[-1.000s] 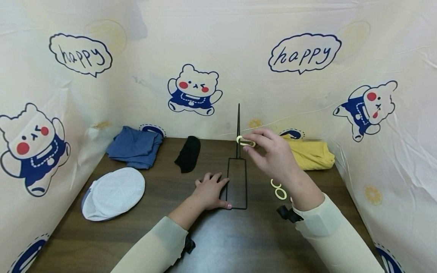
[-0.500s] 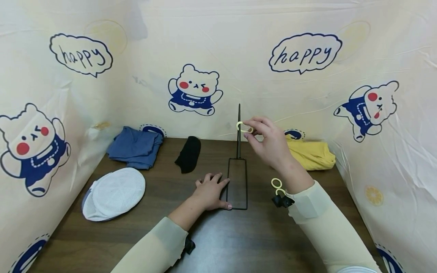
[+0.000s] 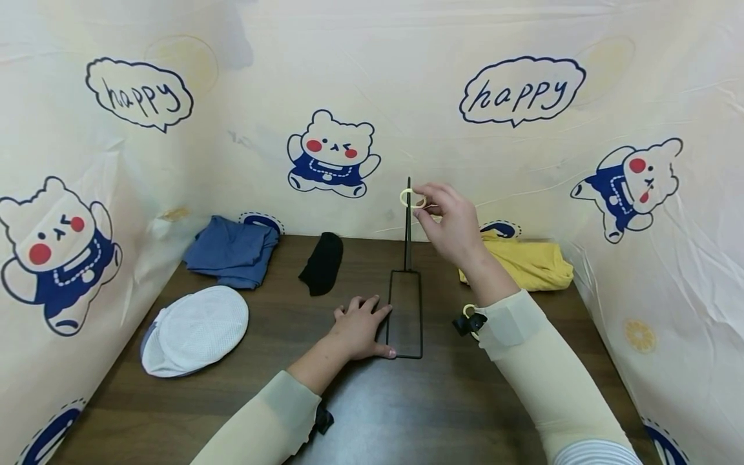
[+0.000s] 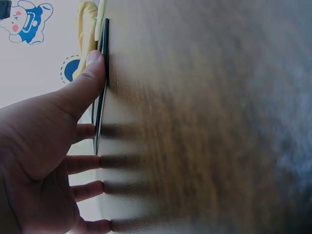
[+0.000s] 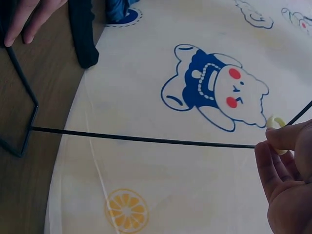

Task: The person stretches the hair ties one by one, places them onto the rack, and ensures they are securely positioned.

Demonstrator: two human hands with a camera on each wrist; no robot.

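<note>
A black wire stand (image 3: pixel 408 239) has a rectangular base frame (image 3: pixel 421 316) flat on the table and a tall thin upright. My right hand (image 3: pixel 450 216) pinches a pale yellow ring (image 3: pixel 402 199) between thumb and fingers near the top of the upright; the rod passes through the ring's outline. In the right wrist view, the same ring (image 5: pixel 274 121) shows past my thumb, beside a bend in the rod. My left hand (image 3: pixel 357 329) spreads over the base's left side, thumb on the near corner. Its fingertips rest on the table (image 4: pixel 170 146) in the left wrist view.
More yellow rings (image 3: pixel 468 309) lie right of the stand, partly behind my wrist camera. A yellow folded cloth (image 3: pixel 535 265) is at the back right. A black sock (image 3: pixel 322 265), blue folded cloth (image 3: pixel 232 252) and white cap (image 3: pixel 197 329) lie left. Printed fabric (image 3: pixel 418 84) walls the table.
My right hand has risen along the upright with the pinched ring, from about its middle to near the top. The left hand stays on the base.
</note>
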